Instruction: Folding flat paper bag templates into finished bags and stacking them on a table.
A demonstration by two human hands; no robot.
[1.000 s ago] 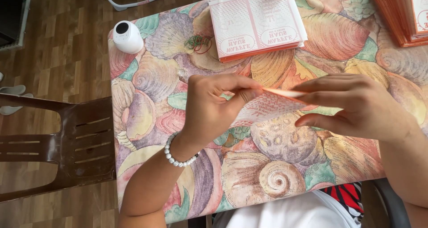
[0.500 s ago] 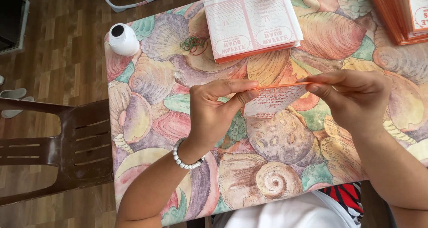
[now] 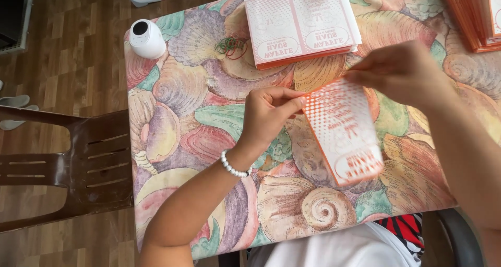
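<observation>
As we sweep in from the far left, a brown plastic chair stands beside the counter, well out from our left hand, and a small white cylindrical device sits on the near corner of the shell-patterned cloth. A tangle of rubber bands lies up beyond the left hand, just beside a stack of flat white-and-orange paper sleeves.

Now the left hand, beaded bracelet at the wrist: its thumb and fingers are pinched shut on the top left corner of the paper sleeve. The sleeve hangs between our two hands, top edge stretched across the gap, its lower end slanting down toward our body and lifted off the counter. The right hand is closed on the opposite top corner, higher and further out than the left.

Our judgement on doing this well: keep both pinches right at the corners, pull evenly so the top edge stays taut and level, and go lightly, since thin paper will crease or tear if one hand tugs harder.

Past the right hand, at the far top right, another orange-edged stack rests on the counter, partly cut off from view.
</observation>
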